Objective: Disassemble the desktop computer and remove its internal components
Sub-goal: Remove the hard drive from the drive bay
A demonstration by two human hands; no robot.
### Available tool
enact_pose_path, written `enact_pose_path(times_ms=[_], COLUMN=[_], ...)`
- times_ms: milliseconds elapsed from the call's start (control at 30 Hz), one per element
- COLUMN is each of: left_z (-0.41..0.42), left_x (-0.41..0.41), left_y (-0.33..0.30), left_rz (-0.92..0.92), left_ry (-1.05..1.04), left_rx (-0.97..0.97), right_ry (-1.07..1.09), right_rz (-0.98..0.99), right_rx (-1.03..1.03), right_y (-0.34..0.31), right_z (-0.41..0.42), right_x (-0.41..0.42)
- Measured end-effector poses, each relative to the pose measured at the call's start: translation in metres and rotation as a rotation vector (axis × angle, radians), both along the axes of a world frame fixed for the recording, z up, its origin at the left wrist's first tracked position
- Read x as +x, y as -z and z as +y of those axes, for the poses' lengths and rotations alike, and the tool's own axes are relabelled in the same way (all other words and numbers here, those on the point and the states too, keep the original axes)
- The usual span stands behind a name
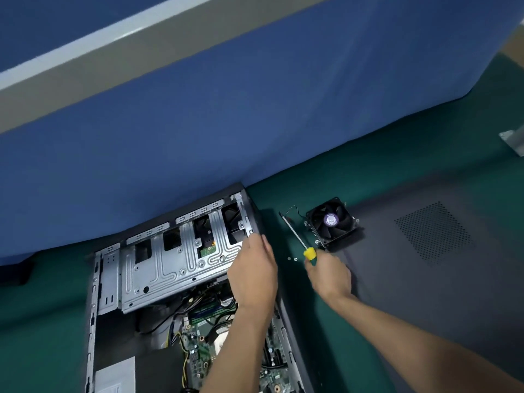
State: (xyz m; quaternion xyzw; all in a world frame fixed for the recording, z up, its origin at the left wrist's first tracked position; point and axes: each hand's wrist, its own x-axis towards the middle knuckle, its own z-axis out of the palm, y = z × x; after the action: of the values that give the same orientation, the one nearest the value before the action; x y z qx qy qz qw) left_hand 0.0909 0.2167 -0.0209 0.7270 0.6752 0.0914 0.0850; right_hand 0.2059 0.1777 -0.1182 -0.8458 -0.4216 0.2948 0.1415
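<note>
Nearest us: the desktop computer (181, 321) lies open on its side at the near left of the green bench (340, 182), motherboard (198, 355) and cables exposed.

Left hand (252, 273): closed on the right end of the metal drive cage (175, 262), fingers curled over its edge at the case wall.

Right hand (329, 275): wrapped round the yellow-handled screwdriver (297, 241), held just beside the case, tip pointing away from us.

Loose screws (292, 259): two, on the bench just beyond the right hand.

Farther: the removed cooler fan (331, 222), resting on the detached side panel (439, 251) at bench right.

We judge the cage is the step in hand. We should check every fastener is out, lift evenly, and mind the cables beneath.
</note>
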Motion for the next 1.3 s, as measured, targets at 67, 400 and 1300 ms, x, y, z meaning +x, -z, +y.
enact_pose_path(times_ms=[67,400,1300], left_z=[-0.001,0.0,0.009], left_x=[0.001,0.0,-0.034], left_y=[0.0,-0.004,-0.02], left_rz=[-0.025,-0.078,-0.416], left_ry=[-0.005,0.004,0.08], left_rx=[0.018,0.093,0.157], right_ry=[-0.008,-0.04,-0.133], right_rz=[-0.02,-0.082,0.415], right_rx=[-0.001,-0.011,0.641], right_y=[0.008,0.013,-0.2], right_z=[0.007,0.02,0.044], right_x=[-0.006,-0.011,0.025])
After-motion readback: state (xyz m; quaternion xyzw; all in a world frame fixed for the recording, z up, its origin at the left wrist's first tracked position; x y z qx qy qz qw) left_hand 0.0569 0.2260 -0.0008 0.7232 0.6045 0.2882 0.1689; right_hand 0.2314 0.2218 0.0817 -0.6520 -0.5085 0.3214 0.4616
